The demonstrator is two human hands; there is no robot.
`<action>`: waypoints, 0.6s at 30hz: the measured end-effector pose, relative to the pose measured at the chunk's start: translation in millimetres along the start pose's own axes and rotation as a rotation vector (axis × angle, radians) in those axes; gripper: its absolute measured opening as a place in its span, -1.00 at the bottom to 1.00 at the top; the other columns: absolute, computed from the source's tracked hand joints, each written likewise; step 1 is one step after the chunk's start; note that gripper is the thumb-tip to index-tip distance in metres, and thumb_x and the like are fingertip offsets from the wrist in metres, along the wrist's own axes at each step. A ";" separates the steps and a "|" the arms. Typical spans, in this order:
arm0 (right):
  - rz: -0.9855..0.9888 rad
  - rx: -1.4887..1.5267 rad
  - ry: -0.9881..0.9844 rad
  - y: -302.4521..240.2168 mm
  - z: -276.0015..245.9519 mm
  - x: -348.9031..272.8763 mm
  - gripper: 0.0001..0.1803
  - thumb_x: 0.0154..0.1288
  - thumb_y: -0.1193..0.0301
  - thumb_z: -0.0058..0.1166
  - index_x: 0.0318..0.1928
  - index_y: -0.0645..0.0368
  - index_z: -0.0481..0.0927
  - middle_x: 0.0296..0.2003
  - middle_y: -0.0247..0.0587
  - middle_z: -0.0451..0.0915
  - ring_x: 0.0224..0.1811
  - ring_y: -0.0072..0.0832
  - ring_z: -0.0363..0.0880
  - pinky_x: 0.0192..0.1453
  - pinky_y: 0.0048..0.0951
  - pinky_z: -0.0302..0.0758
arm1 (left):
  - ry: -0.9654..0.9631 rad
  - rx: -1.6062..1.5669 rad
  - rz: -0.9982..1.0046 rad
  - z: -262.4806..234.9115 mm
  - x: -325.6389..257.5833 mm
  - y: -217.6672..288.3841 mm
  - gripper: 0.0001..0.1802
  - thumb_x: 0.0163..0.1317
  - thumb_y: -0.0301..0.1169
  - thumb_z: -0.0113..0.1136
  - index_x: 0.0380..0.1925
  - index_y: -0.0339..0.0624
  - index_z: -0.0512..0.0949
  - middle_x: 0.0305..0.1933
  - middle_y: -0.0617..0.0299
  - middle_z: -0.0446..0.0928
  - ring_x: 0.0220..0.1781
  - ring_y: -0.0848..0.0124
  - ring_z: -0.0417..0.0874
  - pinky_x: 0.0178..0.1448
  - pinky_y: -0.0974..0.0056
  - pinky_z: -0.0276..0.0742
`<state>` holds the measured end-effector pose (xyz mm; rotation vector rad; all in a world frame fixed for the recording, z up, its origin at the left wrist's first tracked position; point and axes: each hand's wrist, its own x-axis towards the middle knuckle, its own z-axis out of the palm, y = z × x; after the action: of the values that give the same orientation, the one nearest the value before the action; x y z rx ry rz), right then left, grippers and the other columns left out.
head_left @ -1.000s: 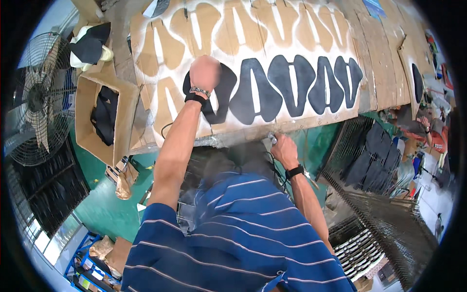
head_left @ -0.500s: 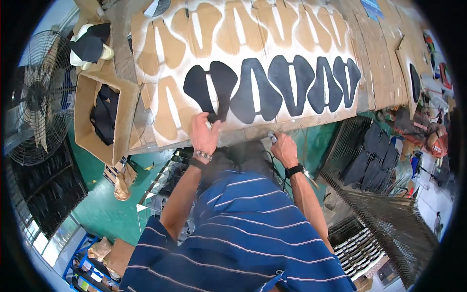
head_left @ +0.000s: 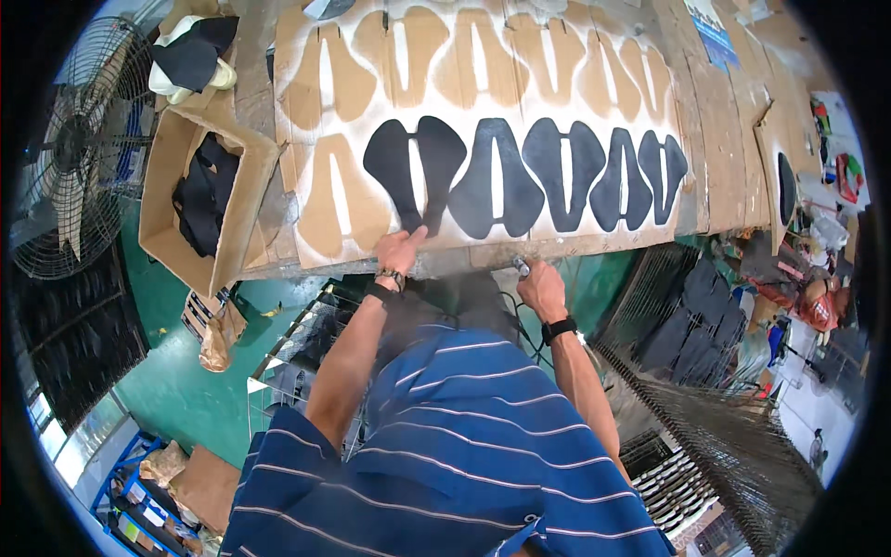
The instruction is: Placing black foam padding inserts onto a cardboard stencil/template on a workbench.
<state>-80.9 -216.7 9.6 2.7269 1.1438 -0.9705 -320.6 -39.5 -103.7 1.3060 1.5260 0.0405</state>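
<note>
A black padded-looking cutout (head_left: 438, 167), with two lobes and a slot between them, lies leftmost in the near row on the cardboard. Its narrow end points toward me, and my left hand (head_left: 399, 252) touches that end with outstretched fingers. Several more black cutouts (head_left: 563, 172) continue the row to the right, alternating in direction. Below the table's front edge, my right hand (head_left: 545, 288) is closed around a tool with a silvery metal tip (head_left: 522, 266), which looks like a spray gun. Most of the tool is hidden by the fingers.
Tan cutout outlines edged in white mark the cardboard sheet (head_left: 334, 246). A cardboard box (head_left: 160, 227) holding black pieces stands at the left, near a large fan (head_left: 70, 148). Wire racks (head_left: 733, 436) stand at the right; a printed blue sheet (head_left: 712, 37) lies at the back.
My left fingers have straightened and drawn back slightly at the cutout's narrow end. The right hand keeps its hold on the tool. The whole view has shifted slightly.
</note>
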 end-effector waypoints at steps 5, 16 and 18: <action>-0.005 0.001 0.004 -1.8 -0.3 -0.2 -0.75 0.24 0.45 0.07 -0.17 0.28 0.75 -0.24 0.36 0.74 -0.14 0.25 0.77 0.01 0.13 0.70 | 0.002 0.085 0.025 3.9 7.4 -14.4 -0.28 0.27 0.29 0.28 -0.50 -0.26 0.75 -0.43 -0.15 0.69 -0.31 -0.07 0.68 -0.10 -0.05 0.52; 0.032 -0.017 0.055 -3.0 4.1 -2.5 -0.76 0.26 0.42 0.09 -0.22 0.27 0.77 -0.26 0.36 0.74 -0.15 0.22 0.79 -0.02 0.09 0.73 | 0.062 0.309 0.212 5.2 14.9 -12.4 -0.31 0.30 0.29 0.19 -0.46 -0.17 0.84 -0.62 -0.02 0.64 -0.47 0.05 0.71 -0.22 -0.03 0.55; 0.015 -0.018 0.039 3.7 8.1 2.1 -0.76 0.27 0.41 0.10 -0.25 0.29 0.76 -0.26 0.35 0.75 -0.16 0.18 0.80 -0.04 0.05 0.75 | 0.064 0.399 0.159 7.7 15.3 -8.9 -0.29 0.30 0.31 0.14 -0.42 -0.14 0.85 -0.60 -0.04 0.65 -0.42 0.02 0.73 -0.19 -0.05 0.55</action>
<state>-81.8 -220.1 1.2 2.7478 1.1312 -0.9044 -318.5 -36.3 -122.6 1.7550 1.5303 -0.1282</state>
